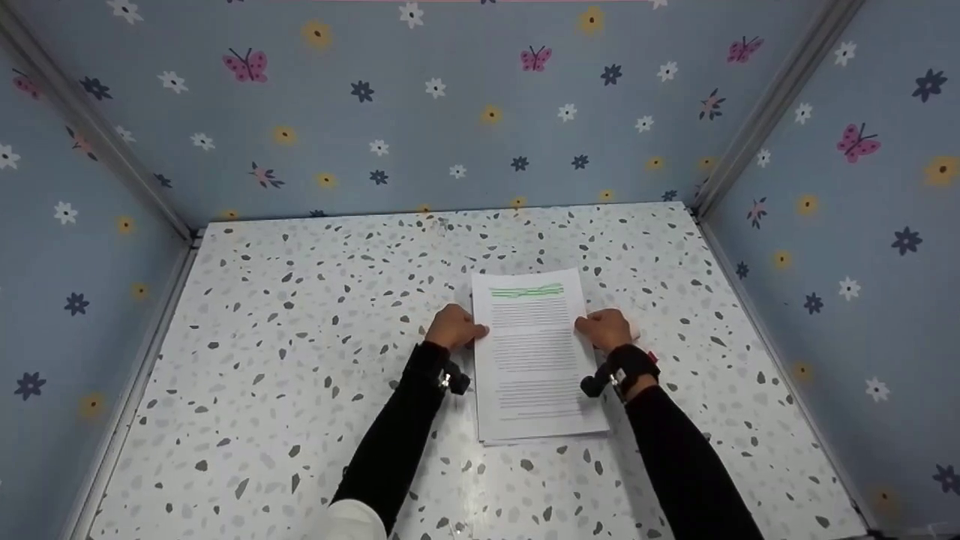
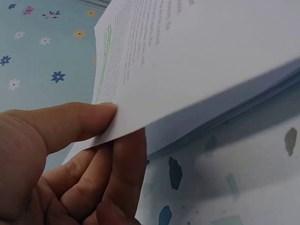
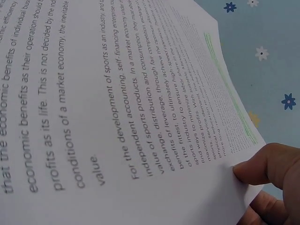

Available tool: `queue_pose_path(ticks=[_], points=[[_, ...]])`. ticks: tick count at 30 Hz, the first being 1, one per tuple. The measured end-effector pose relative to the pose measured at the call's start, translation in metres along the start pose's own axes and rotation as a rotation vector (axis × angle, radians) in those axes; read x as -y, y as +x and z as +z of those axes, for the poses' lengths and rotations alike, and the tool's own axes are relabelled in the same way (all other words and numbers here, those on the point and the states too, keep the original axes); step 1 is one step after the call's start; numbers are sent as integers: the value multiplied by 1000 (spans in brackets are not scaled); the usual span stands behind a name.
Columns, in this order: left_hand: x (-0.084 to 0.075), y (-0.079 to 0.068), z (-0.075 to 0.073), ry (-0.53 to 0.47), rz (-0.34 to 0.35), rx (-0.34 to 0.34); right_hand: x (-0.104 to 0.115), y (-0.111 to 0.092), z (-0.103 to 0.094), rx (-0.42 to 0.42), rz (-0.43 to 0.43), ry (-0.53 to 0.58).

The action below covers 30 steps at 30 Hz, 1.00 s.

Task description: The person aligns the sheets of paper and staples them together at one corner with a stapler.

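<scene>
A printed sheet of paper [image 1: 531, 356], with green highlighter strokes [image 1: 526, 291] across its top lines, is held between both hands. At its left edge my left hand [image 1: 452, 327] pinches it, thumb above and fingers beneath. More sheets [image 2: 187, 133] lie lower, with a gap under the held one in the left wrist view. My right hand [image 1: 607, 328] pinches the opposite edge, its thumb [image 3: 258, 166] on the printed side. How many sheets each pinch takes in, I cannot tell. A small pale pinkish thing [image 1: 635, 330] shows behind the right hand, mostly hidden.
The white speckled tabletop [image 1: 300, 300] spreads around the papers. Blue panels with flowers and butterflies [image 1: 465, 97] close off the back and both sides. Each wrist wears a black strap with a camera [image 1: 454, 379]. A white rounded shape [image 1: 349, 521] shows at the bottom edge.
</scene>
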<state>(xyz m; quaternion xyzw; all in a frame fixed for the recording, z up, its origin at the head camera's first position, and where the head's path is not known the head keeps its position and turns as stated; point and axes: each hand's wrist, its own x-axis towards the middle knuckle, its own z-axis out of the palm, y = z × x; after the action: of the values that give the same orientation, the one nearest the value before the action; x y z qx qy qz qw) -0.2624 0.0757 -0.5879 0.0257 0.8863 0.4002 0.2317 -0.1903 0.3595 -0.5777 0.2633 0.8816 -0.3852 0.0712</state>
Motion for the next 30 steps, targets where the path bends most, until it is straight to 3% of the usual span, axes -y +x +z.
queue_pose_path(ticks=[4,12,24,30], points=[[-1,-1,4,59,9,2,-5,3,1,-7,-11,-32],[-4,-2,9,165,-37,-9,-11,5,5,-45,-56,-39],[-3,-7,16,257,-18,-104,-13,4,9,-44,-97,3],[0,-7,19,276,-20,-104,-14,4,11,-81,-115,-12]])
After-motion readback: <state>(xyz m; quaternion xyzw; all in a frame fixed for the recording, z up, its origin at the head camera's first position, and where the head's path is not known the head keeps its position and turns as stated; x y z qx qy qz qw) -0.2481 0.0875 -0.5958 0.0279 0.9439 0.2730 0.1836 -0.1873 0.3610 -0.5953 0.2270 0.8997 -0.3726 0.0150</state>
